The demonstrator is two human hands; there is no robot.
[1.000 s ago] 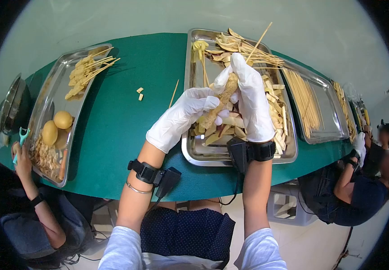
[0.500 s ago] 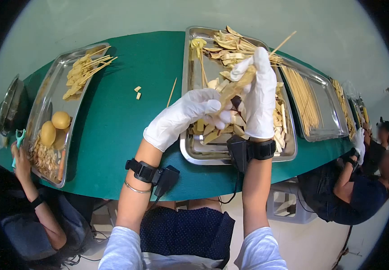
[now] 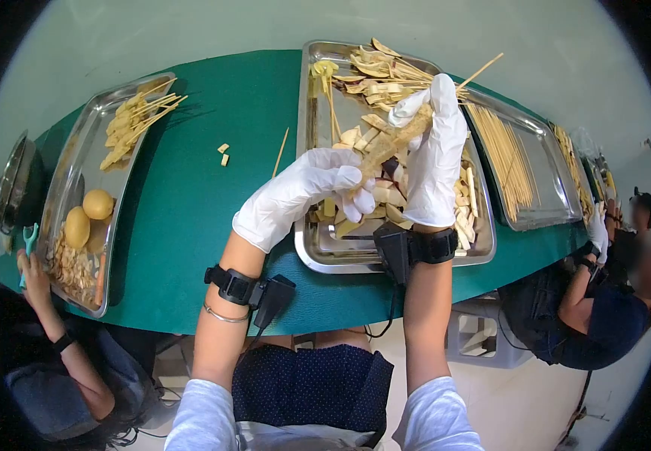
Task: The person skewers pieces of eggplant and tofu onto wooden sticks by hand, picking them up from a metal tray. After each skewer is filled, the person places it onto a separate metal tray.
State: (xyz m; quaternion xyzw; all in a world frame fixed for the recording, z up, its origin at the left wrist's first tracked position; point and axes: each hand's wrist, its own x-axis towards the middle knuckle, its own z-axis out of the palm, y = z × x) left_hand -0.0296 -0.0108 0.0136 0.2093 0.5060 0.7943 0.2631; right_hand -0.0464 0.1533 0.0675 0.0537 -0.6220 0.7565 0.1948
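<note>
Skewer (image 3: 394, 141), loaded with a pale tan strip of food, hangs tilted just above the middle tray (image 3: 304, 113), its bare tip poking out past the tray's far right corner. I see my right hand (image 3: 437, 161), in a white glove, with its grip clamped round the upper part of the skewer. My left hand (image 3: 303, 192), gloved too, has its grip pinched shut on the lower end. Under both hands the middle tray holds a heap of cut pieces (image 3: 463, 203), partly hidden by my gloves, and finished sticks (image 3: 378, 71) lie at its far end. Just left of the middle tray, on the green desk (image 3: 190, 210), lies one loose stick (image 3: 281, 152), with two small scraps (image 3: 223, 154) beyond it. Well to the left of the middle tray is a second tray (image 3: 107, 177) with threaded sticks (image 3: 133, 124) and two yellow potatoes (image 3: 88, 214); a co-worker's hand (image 3: 36, 274) at its near end holds a teal peeler (image 3: 29, 239). Touching the middle tray's right side is a third tray (image 3: 543, 173) of bare skewers (image 3: 502, 154), and past it is another person's gloved hand (image 3: 598, 229).
</note>
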